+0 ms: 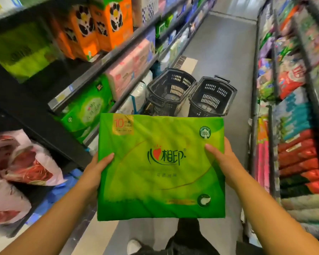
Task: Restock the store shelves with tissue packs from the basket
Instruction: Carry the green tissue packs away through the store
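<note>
1. I've got the green tissue pack [160,166] held flat out in front, my left hand [98,166] and right hand [223,159] each gripping a side edge, thumb on top.
2. Matching green packs [85,111] sit on the left shelf [72,93], so I reckon that's the spot.
3. I'd slide it in beside them label-out, keeping both grips until the shelf carries it.
4. The 2 baskets [212,94] on the floor ahead look empty.

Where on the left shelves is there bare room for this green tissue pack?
A bare stretch for the held pack seems open between the lime pack and orange packs, above the shelved green pack. Below, green and pink packs crowd together. The floor right of both baskets is bare.
</note>
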Motion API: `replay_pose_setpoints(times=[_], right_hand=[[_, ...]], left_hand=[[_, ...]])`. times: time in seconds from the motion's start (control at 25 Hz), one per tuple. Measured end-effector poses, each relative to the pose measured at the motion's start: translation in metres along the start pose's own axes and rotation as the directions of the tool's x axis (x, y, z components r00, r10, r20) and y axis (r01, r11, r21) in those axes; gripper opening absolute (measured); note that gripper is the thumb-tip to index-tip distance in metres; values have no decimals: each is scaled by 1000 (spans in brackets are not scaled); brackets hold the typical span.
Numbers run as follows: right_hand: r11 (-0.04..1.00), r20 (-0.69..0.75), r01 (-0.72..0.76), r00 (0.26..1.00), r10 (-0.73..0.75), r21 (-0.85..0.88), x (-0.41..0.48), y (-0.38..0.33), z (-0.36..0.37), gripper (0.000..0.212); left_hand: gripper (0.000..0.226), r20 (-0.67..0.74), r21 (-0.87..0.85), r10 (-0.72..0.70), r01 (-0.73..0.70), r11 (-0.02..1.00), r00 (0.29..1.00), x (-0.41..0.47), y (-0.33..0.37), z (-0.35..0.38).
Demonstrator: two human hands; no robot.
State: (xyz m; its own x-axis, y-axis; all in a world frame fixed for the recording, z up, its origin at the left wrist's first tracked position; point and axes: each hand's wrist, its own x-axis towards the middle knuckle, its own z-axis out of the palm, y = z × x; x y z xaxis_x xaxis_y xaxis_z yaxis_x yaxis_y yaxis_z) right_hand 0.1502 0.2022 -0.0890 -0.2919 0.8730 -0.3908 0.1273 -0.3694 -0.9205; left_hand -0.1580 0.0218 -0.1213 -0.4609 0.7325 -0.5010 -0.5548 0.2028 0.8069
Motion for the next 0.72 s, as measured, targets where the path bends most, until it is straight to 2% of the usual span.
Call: replay_pose_setpoints(times=[0.16, 0.28, 0.32, 0.36, 0.48, 0.52, 0.64, 0.72], right_hand=[[998, 142, -53, 989, 46, 44, 97, -36, 13, 89], [1000, 306, 3, 952, 6, -29, 170, -83, 30, 122], [998, 338, 27, 941, -5, -59, 187, -98, 38, 127], [997, 385, 40, 923, -9, -73, 203, -111, 48, 124], [990, 515, 82, 857, -13, -112, 245, -147, 85, 81], [986, 558, 108, 830, -18, -128, 254, -160, 101, 76], [974, 688, 188, 724, -53, -124, 276, -188, 153, 97], [972, 760, 214, 646, -69, -95, 286, -200, 190, 98]], left_hand=[[60, -110, -71, 79, -87, 994, 991, 48, 29, 25], [62, -225, -186, 136, -180, 966, 965, 66, 44, 55], [60, -274, -225, 143, -208, 952, 951, 68, 50, 63], [56, -323, -264, 143, -234, 936, 936, 69, 57, 70], [51, -441, -341, 129, -298, 891, 888, 71, 79, 78], [52, -474, -345, 131, -320, 882, 871, 72, 87, 77], [55, -594, -282, 176, -409, 868, 785, 72, 116, 59], [65, -645, -202, 233, -456, 867, 728, 75, 136, 43]])
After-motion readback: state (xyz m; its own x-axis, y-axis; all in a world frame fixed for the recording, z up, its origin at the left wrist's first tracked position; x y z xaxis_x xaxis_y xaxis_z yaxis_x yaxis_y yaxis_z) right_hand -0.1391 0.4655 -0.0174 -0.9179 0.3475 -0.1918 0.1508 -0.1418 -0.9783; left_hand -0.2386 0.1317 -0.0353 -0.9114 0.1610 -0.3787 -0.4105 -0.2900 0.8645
